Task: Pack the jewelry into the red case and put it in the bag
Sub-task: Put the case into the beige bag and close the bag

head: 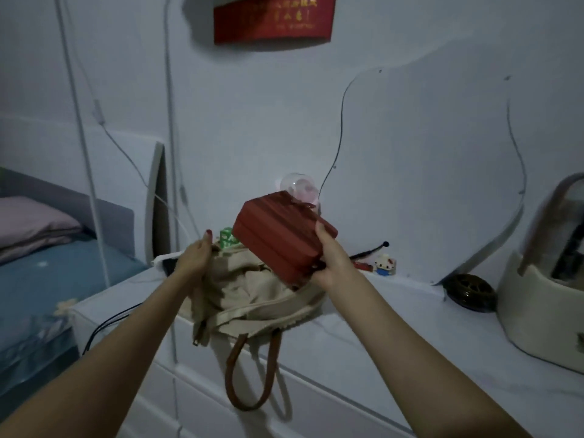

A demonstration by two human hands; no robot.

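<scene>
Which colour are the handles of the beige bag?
Brown. The handles hang over the dresser's front edge below the bag, seen in the head view.

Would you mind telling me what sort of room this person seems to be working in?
Most likely a home bedroom: a bed with a pillow lies at the left, and a white dresser carries personal items such as a small cat figurine.

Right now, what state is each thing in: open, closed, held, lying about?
Red case: closed, tilted, held above the bag.
Bag: open, on the dresser, brown handles hanging over the edge.
Right hand: grips the case.
Left hand: holds the bag's rim.
</scene>
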